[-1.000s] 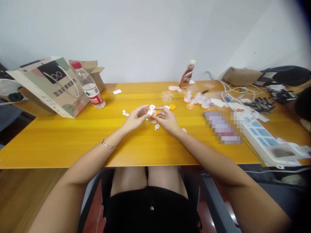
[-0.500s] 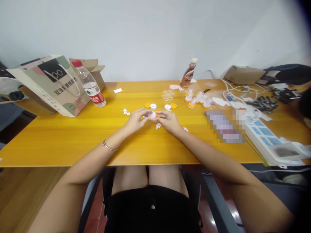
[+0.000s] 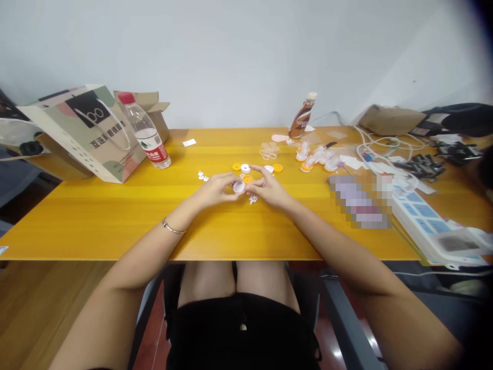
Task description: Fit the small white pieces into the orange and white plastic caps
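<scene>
My left hand is closed on a small translucent white cup, pinched between thumb and fingers with its round face toward me. Close beside it, my right hand has the thumb and a finger at a round orange cap, with the index finger raised away. Just behind the hands lie orange discs and white discs. A white perforated piece rests under my right hand, and several tiny white parts lie to the left.
A water bottle and paper bag stand at left. Toward the back are clear rings, a brown drink bottle and several orange-and-clear pieces. At right are a blurred-out item, a power strip and cables.
The white cup and the orange cap, together between my hands before, now show apart. The cup has tilted toward me, and my right index finger has lifted and stretched out.
</scene>
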Demonstrator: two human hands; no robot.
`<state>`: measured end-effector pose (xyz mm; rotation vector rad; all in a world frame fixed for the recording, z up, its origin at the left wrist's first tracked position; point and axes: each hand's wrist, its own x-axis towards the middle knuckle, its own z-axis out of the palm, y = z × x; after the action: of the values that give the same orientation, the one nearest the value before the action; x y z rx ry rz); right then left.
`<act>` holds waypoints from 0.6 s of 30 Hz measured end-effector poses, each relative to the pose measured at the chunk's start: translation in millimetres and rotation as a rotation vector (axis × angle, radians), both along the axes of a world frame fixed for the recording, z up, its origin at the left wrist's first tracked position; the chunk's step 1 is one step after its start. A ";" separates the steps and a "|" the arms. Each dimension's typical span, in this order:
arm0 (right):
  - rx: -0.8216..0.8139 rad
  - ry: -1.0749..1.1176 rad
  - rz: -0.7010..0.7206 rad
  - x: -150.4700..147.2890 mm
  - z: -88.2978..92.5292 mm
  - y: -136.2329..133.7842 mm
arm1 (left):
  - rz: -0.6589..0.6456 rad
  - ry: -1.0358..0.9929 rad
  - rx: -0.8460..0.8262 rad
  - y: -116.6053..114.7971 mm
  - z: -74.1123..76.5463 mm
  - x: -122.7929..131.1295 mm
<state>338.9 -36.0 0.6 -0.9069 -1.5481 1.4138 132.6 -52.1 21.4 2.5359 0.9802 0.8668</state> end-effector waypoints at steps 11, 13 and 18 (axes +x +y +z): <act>0.259 -0.419 -0.130 35.4 6.8 23.5 | -0.071 0.213 -0.166 -0.4 5.2 -6.1; 0.266 -0.480 0.016 33.9 8.6 17.6 | 0.033 0.190 -0.074 5.6 -0.7 -8.0; 0.269 -0.462 0.349 32.1 7.6 10.8 | 0.055 0.184 0.025 20.2 -19.2 -7.0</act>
<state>371.0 -25.2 8.3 -0.8640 -2.2746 1.2327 125.6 -31.9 2.2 2.6589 1.1042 0.6726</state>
